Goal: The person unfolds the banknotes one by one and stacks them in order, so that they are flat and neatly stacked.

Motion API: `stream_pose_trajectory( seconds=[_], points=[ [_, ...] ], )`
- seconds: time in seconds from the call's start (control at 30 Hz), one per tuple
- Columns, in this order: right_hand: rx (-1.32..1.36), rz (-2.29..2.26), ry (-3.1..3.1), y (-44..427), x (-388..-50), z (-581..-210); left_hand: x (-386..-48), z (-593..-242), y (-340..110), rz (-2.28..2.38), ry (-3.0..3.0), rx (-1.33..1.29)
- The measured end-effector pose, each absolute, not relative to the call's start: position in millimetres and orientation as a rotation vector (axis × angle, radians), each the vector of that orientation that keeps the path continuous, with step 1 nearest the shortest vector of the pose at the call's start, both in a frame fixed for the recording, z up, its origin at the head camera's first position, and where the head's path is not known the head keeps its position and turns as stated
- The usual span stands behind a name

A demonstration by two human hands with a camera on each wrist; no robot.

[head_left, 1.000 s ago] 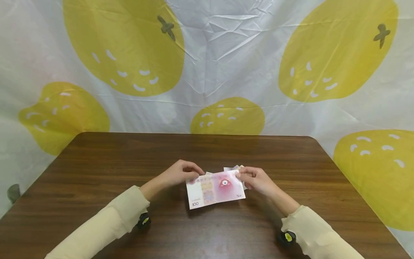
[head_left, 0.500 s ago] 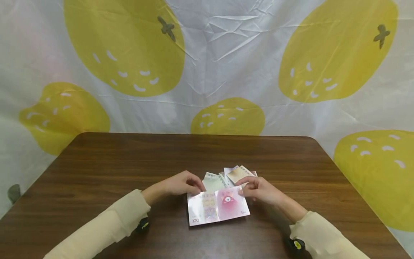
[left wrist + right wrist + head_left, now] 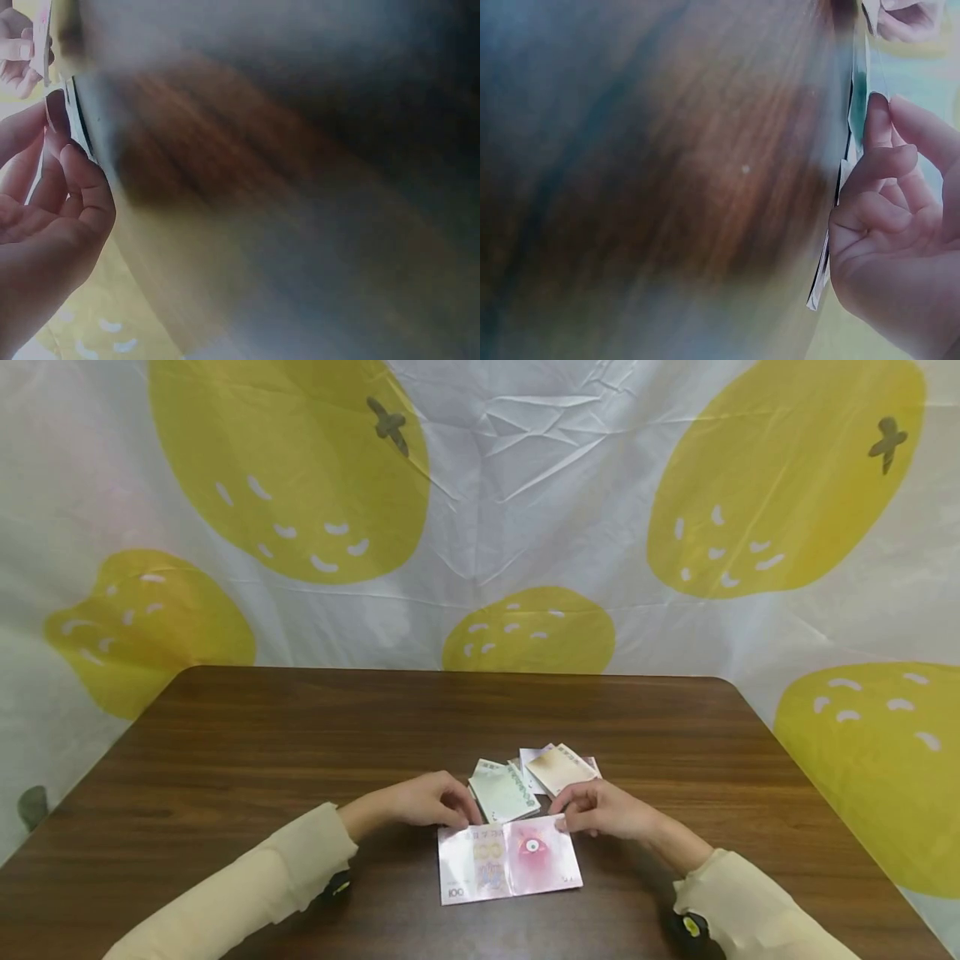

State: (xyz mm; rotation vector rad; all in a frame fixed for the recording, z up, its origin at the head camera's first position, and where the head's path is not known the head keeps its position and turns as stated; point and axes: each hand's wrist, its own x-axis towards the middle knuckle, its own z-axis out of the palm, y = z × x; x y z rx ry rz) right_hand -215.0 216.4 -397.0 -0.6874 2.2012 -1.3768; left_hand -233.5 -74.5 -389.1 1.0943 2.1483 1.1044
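A pink 100 banknote [image 3: 491,867] with a crease down its middle lies low over the table, its far edge between both hands. My left hand [image 3: 422,800] pinches its upper left corner; the thumb and fingertips meet in the left wrist view. At the upper right corner, my right hand [image 3: 613,810] holds the note between thumb and index finger. In the right wrist view, the other fingers of the right hand [image 3: 900,217] are curled. Just beyond the pink note, greenish banknotes [image 3: 504,793] lie fanned between the hands. A tan banknote [image 3: 561,768] tops another small pile behind the right hand.
The brown wooden table [image 3: 300,718] extends around the notes. Behind it hangs a white cloth [image 3: 525,527] printed with large yellow fruit. Dark wrist devices show at both cuffs, the right wrist device [image 3: 692,925] more plainly.
Both hands have drawn the pink banknote toward the near edge and lowered it. The greenish and tan notes, largely covered at first, are now exposed behind it.
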Motion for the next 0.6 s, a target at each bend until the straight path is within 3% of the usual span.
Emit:
stream_pose_trajectory(
  seconds=[0.6],
  points=[
    [-0.743, -1.333, 2.147, 214.5, -213.9, -395.4, -231.7, -393.3, -73.6, 1.028, 2.236, 1.079]
  ],
)
